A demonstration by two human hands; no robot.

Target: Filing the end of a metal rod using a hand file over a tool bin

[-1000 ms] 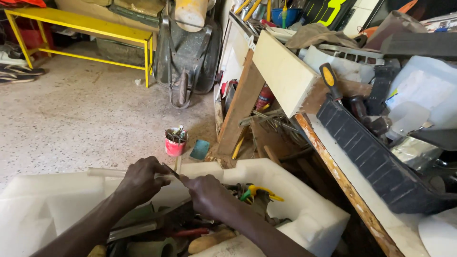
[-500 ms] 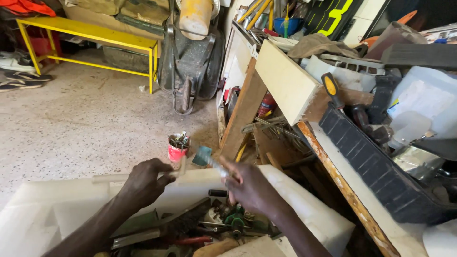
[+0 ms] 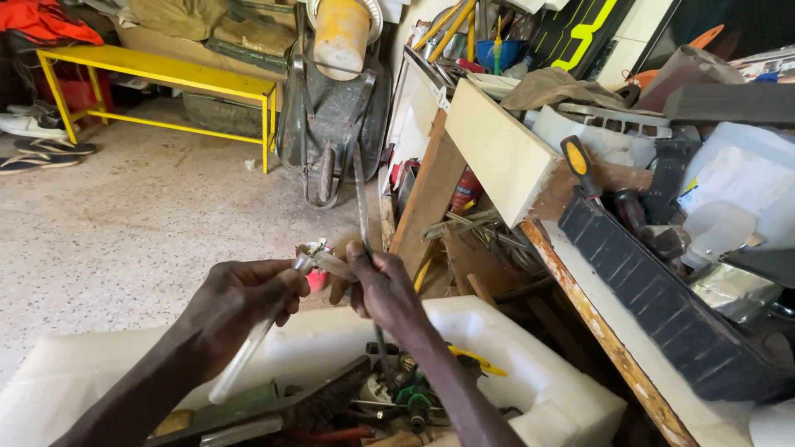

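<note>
Both hands meet above the near rim of a white foam box (image 3: 530, 364). Left hand (image 3: 240, 306) is wrapped shut around a clear tube (image 3: 248, 352), with the long end sloping down and back toward the wrist and the short capped end poking out past the thumb, so the tip is presented to the other hand. Right hand (image 3: 381, 290) is closed around a thin flat metal blade (image 3: 363, 207), gripped near its lower part so that most of its length stands up and away from the knuckles; the fingertips of this hand also seem to pinch at the tube's tip, though exactly what they touch is too small to tell. Holding the two pieces tip to tip keeps the work close under the eyes and clear of the clutter below.

Beneath the right forearm, inside the foam box, lie loose tools, among them a green-handled tool (image 3: 414, 401) and a yellow-handled one (image 3: 472, 360). Just beyond the left fingers a small red pot (image 3: 315, 277) sits on the speckled floor (image 3: 124, 240). Far beyond both hands stand a wheelbarrow (image 3: 331, 108) and a yellow bench (image 3: 157, 79); to the right of the right hand a black tray (image 3: 662, 306) holds more tools.
</note>
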